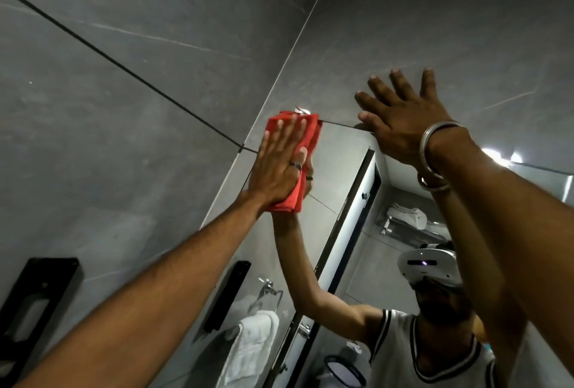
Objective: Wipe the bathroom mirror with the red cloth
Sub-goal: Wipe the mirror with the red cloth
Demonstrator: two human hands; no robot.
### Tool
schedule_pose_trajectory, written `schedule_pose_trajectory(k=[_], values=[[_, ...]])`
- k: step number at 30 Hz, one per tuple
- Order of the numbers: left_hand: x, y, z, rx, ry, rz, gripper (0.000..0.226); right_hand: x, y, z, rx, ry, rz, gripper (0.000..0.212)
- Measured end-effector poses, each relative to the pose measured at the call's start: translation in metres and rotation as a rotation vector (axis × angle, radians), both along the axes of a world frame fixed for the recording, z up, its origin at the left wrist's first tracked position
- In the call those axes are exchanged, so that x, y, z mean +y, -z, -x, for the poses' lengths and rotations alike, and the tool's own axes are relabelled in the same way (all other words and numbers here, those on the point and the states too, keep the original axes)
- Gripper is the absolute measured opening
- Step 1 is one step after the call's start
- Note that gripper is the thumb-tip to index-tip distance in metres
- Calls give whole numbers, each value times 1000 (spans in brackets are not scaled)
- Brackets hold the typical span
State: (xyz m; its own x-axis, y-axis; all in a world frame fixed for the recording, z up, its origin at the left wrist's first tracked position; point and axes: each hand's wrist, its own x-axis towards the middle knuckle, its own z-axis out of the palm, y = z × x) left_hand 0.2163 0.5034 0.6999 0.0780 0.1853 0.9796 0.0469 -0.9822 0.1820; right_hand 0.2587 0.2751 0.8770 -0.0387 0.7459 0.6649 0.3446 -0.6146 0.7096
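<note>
The red cloth [293,163], folded into a thick pad, sits pressed flat against the mirror [338,188] at its upper left corner, right where the glass meets the grey tiled wall [130,83]; its long axis runs up and down, roughly in line with the forearm behind it. The left hand [278,167] lies open on top of it, fingers straight and together, palm pushing the pad to the glass rather than gripping it. From here nearly all the unwiped glass lies down and to the right of the cloth, so the coming stroke probably has to travel that way, along the top edge or down the side. The right hand [400,126] is spread wide and holds nothing, resting across the top edge of the mirror, fingers on the tile above; it seems to bear weight as a brace, though the angle makes that hard to confirm. It stands close beside the cloth on the very line a sideways sweep would follow, so it is the one thing in the way. Reflected in the glass are a white towel [248,347] on a rail, a dark door frame [351,210], and a shelf of folded linen; a black wall fixture [34,300] hangs low at left, well clear of the cloth
</note>
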Motion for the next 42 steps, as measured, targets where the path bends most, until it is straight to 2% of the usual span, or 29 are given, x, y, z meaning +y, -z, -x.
schedule_pose_trajectory(k=[1, 3, 10, 12, 16, 19, 22, 26, 28, 30, 34, 42], values=[[1, 0, 1, -11, -7, 73, 61, 2, 5, 3, 7, -3, -3, 68], [-3, 5, 1, -8, -5, 92, 63, 5, 15, 8, 15, 3, -9, 68], [3, 106, 9, 60, -3, -71, 63, 8, 44, 14, 38, 16, 63, 68], [18, 138, 17, 49, 5, -18, 63, 6, 55, 13, 32, 17, 73, 70], [24, 179, 19, 0, 14, 211, 60, 5, 74, 13, -12, 3, 77, 75], [8, 197, 16, 16, 20, 254, 62, 3, 81, 9, -50, -37, 104, 74], [-24, 210, 8, 63, 31, 172, 62, 2, 82, 10, -81, -47, 126, 72], [-49, 220, 4, 212, -26, -175, 62, 0, 84, 15, -85, -59, 117, 71], [-39, 219, 10, 230, -10, -237, 62, -3, 87, 15, -90, -72, 116, 70], [-31, 221, 12, 197, -5, -153, 65, -5, 93, 15, -101, -72, 121, 67], [-22, 245, 19, 78, 66, 197, 63, -9, 107, 16, -113, -76, 142, 68], [-3, 365, 22, 22, 45, 342, 66, -19, 136, 24, -66, -24, 231, 71]])
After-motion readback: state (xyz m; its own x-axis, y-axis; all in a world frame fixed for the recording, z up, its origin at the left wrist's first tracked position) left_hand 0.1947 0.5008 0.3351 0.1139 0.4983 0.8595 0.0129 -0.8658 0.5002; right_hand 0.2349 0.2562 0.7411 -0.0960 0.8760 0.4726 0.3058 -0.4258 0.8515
